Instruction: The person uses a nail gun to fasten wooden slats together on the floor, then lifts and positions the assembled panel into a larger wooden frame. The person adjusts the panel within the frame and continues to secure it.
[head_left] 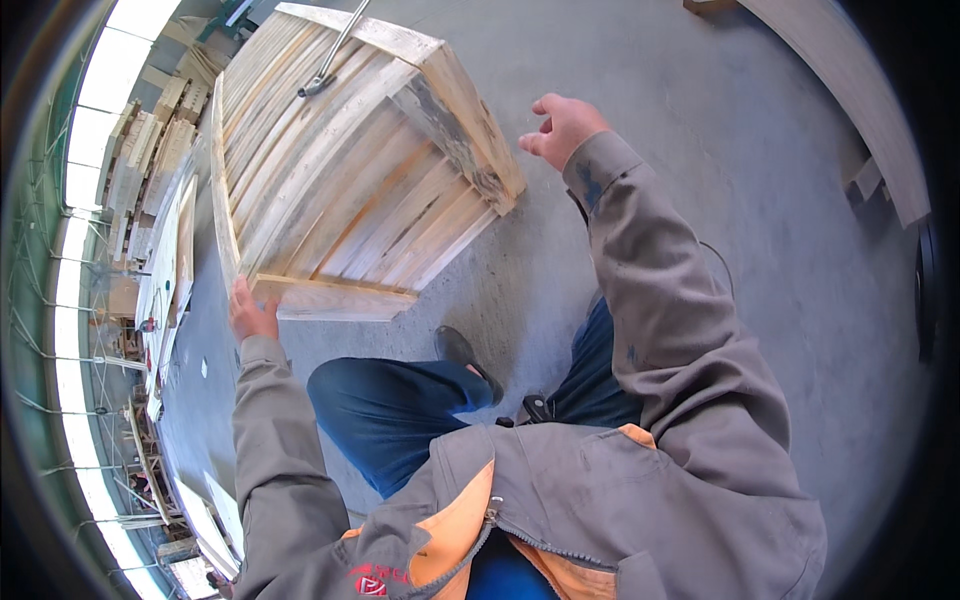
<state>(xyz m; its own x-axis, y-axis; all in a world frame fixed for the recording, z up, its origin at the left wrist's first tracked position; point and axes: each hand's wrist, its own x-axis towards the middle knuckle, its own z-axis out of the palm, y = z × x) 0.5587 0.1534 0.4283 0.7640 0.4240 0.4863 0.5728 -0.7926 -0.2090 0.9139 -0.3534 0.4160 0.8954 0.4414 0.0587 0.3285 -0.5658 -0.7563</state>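
A large crate (340, 180) of pale wooden boards stands tilted on the floor in front of me. At its near left corner, my left hand (254, 312) grips the edge of the frame, thumb and fingers on either side of the wood. My right hand (568, 130) is in the air just right of the crate, apart from it. Its fingers are loosely bent and spread, with nothing between them. On the crate's top lies a slim metal bar (322, 80) with a dark end; its far end runs out of the picture.
Grey concrete floor (640, 60) surrounds the crate. Stacks of timber (145, 170) and pale sheets (170, 260) lie along the left side. A long curved-looking wooden beam (850, 90) is at the far right. My shoe (458, 350) is close to the crate's near edge.
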